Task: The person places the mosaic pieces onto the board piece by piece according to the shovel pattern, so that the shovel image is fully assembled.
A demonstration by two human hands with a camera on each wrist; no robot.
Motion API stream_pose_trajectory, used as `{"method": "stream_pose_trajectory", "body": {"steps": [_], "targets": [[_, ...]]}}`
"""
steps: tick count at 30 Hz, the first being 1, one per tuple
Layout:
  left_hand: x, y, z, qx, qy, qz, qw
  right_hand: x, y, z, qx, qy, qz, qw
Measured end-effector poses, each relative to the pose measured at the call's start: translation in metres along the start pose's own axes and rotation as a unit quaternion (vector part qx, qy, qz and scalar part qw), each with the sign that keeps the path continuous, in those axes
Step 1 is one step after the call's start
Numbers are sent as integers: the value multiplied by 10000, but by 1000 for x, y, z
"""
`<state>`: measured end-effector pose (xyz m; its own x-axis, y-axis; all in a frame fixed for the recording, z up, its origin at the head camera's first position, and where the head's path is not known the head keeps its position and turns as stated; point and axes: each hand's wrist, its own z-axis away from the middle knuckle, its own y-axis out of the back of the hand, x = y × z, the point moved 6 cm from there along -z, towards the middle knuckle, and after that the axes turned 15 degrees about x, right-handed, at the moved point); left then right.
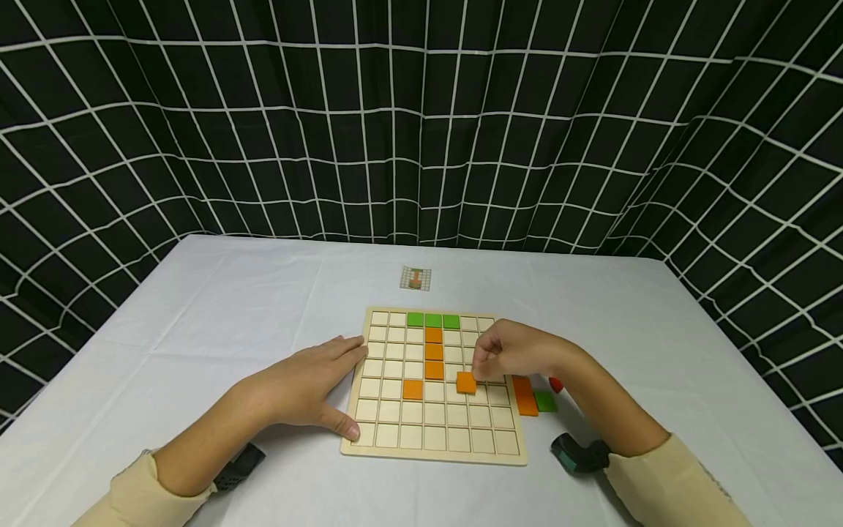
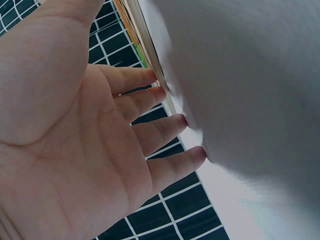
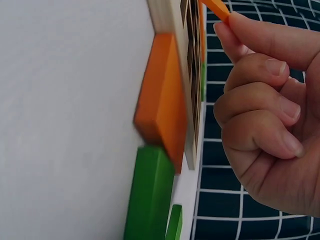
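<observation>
A square wooden grid board (image 1: 435, 438) lies on the white table. Three green tiles (image 1: 432, 320) fill cells in its top row, with three orange tiles (image 1: 433, 352) in a column below the middle one. One more orange tile (image 1: 413, 389) sits lower and to the left. My right hand (image 1: 510, 351) pinches an orange square tile (image 1: 465, 383) by its edge between thumb and index finger, over the right part of the board; its other fingers are curled in. Along the board's left edge rests my left hand (image 1: 306, 388), fingers extended, thumb near the lower left corner.
Right of the board lie an orange block (image 1: 525, 396), a green block (image 1: 545, 401) and a red piece (image 1: 556, 384), partly hidden by the right forearm. A small printed pattern card (image 1: 416, 278) lies beyond the board. Black gridded curtains surround the table.
</observation>
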<state>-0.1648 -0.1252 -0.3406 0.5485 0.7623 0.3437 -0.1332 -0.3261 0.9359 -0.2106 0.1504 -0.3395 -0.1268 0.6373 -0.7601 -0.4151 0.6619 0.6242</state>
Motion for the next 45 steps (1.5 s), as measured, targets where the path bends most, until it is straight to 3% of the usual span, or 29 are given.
{"method": "stream_pose_trajectory", "body": {"steps": [11,45], "targets": [[0,-1,-1,3,-15,-72,10000,-16,-13,-3,-46,180,-210,9996],[1,1,0,-23,-3,-19,10000,-32,-37,-9,24,205,452,9988]]}}
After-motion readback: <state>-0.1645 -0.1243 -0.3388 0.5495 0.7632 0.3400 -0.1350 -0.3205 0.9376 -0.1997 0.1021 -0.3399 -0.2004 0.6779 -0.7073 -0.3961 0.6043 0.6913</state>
